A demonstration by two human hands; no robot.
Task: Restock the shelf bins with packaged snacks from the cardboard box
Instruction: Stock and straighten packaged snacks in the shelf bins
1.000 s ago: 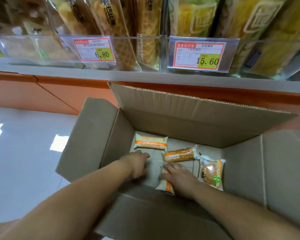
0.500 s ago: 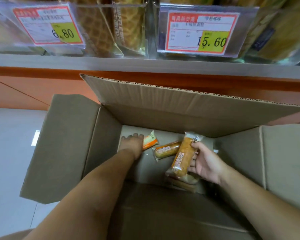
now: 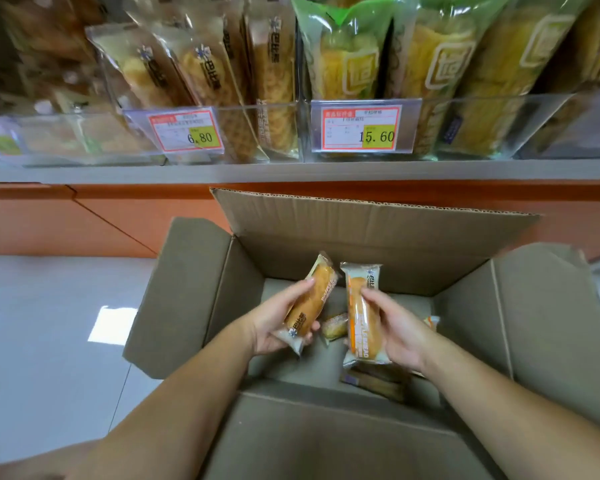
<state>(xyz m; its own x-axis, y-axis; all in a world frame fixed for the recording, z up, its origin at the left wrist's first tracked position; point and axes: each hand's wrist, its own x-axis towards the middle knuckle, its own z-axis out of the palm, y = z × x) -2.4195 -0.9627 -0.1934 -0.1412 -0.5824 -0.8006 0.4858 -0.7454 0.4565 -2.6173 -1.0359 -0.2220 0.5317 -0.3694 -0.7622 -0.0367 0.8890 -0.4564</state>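
The left hand, flat on the box bottom half a second ago, has come up with a bread packet of its own. The right hand has lifted its packet higher, so both now sit side by side at the centre of the frame.

The left fingers curl round the back of the packet, with the thumb across its lower end. The packet tilts, its top toward the upper right. The right fingers wrap the second packet about its middle and hold it nearly upright. The two packets are near each other but do not touch.

Below them the cardboard box stands open. A few loose packets lie on its bottom, one between the hands and others under and beside the right hand.

Across the top of the frame run the clear shelf bins. Those above the 6.80 price tag, upper left of centre, hold packets with the same print. That bin looks the likely place for this pair, so picking up seems done and the carry up to the shelf comes next.
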